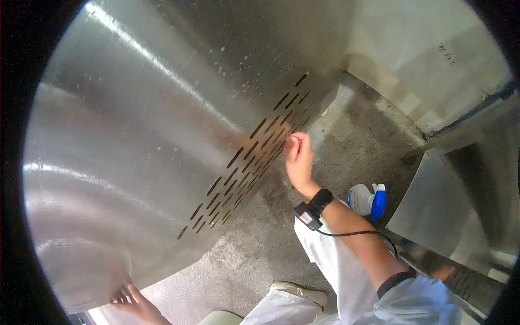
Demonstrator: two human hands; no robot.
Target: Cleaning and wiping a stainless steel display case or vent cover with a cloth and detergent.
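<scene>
A large brushed-metal panel [134,154], wet-looking and dotted with droplets, fills the left side of the view. Rows of dark narrow slots [237,189] run along its lower part. My right hand [300,158] is beside the slots near the panel's lower edge, fingers curled in; no object shows in it, though the inside of the fist is hidden. Down at the lower left, my left hand [138,305] has its fingers spread against the panel's bottom corner. A spray bottle [359,200] with a blue trigger head stands on the floor next to my right forearm.
A strapped device [308,216] with a black cable sits on my right wrist. Stained concrete floor [260,248] lies below the panel. A pale wall [422,53] with marks rises at the upper right, and metal equipment [430,203] stands at the right. My shoe [302,293] is below.
</scene>
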